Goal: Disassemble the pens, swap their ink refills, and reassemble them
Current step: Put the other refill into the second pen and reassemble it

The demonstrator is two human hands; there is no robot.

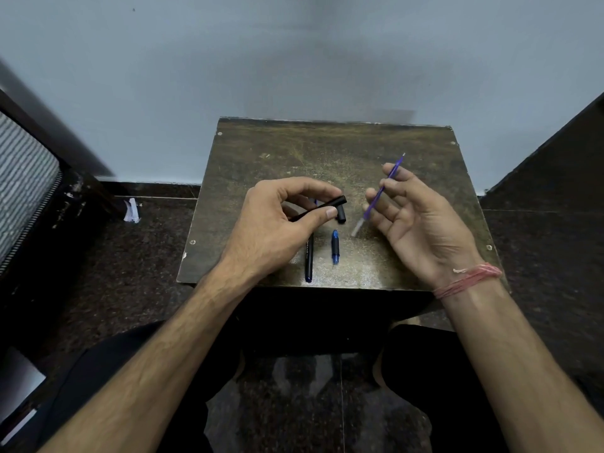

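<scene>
Over table (pixel 408 152), right hand (pixel 421 220) holds refill (pixel 379 192)

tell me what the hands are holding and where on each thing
The left hand pinches a black pen barrel near its open end, between thumb and fingers. The right hand holds a purple ink refill around its middle, both ends free.

Left hand (pixel 277 220) grips barrel (pixel 322 209); right hand (pixel 421 220) holds refill (pixel 380 191).

head cam | looks forward-down | close over table (pixel 327 152) | edges likely distorted
</scene>
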